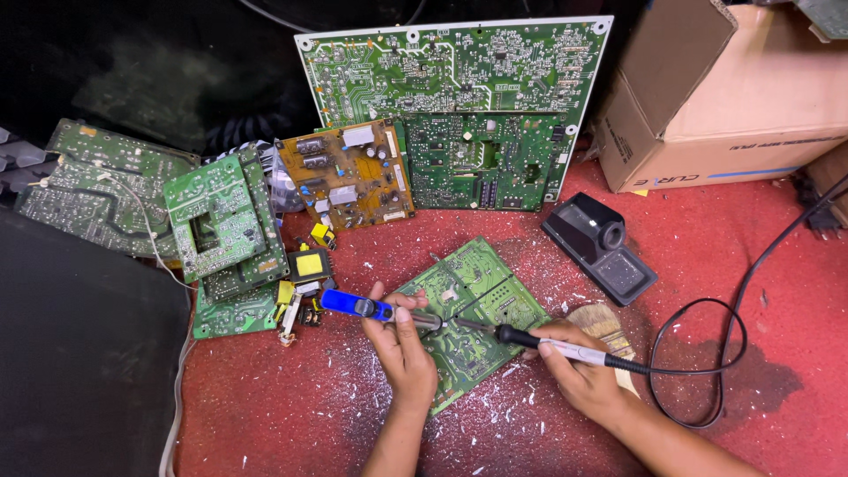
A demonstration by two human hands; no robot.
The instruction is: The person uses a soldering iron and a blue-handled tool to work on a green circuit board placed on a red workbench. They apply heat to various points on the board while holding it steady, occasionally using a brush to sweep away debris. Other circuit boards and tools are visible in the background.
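A green circuit board (477, 300) lies tilted on the red surface in front of me. My left hand (402, 349) grips a blue-handled desoldering pump (353, 306), its tip resting on the board. My right hand (574, 367) holds a soldering iron (530, 339) like a pen, its metal tip touching the board close to the pump's tip. The iron's black cord (707, 353) loops off to the right.
A black soldering iron stand (601, 247) sits right of the board, a brush (605, 322) beside my right hand. More circuit boards (459, 106) lean at the back and pile at left (221, 221). Loose yellow parts (309, 265) and a cardboard box (733, 97) are nearby.
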